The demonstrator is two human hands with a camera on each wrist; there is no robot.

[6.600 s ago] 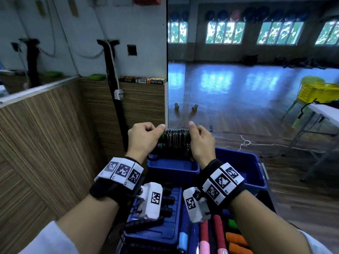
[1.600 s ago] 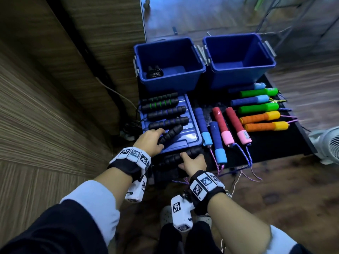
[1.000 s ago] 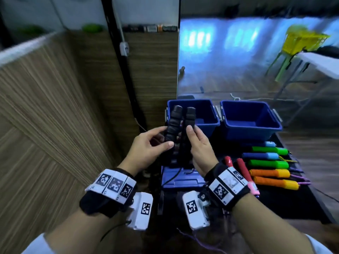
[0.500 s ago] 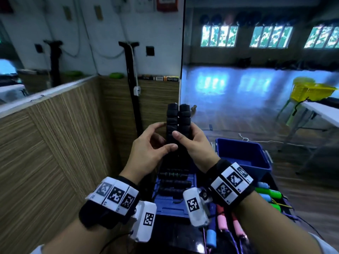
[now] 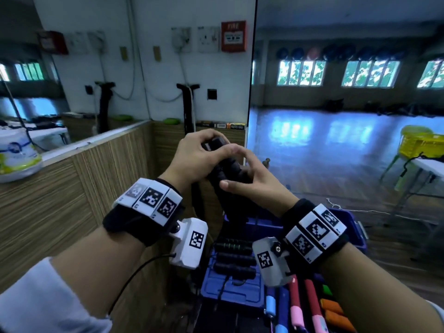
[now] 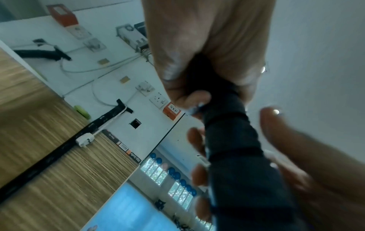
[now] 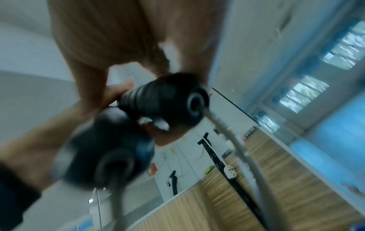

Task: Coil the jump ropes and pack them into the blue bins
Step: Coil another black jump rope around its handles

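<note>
- The left hand [image 5: 194,155] curls over the top of the two black jump-rope handles [image 5: 224,174]; the right hand [image 5: 249,179] clasps them lower down, thumb across the front.
- Below the hands, more black handles [image 5: 234,258] lie on a blue lid [image 5: 230,287]; a blue bin [image 5: 355,227] shows past the right wrist.
- Red and pink handles [image 5: 305,306] lie under the right forearm.
- Only the right wrist view shows the handles' butt ends [image 7: 194,102] and a grey cord [image 7: 237,148] leaving one.
</note>
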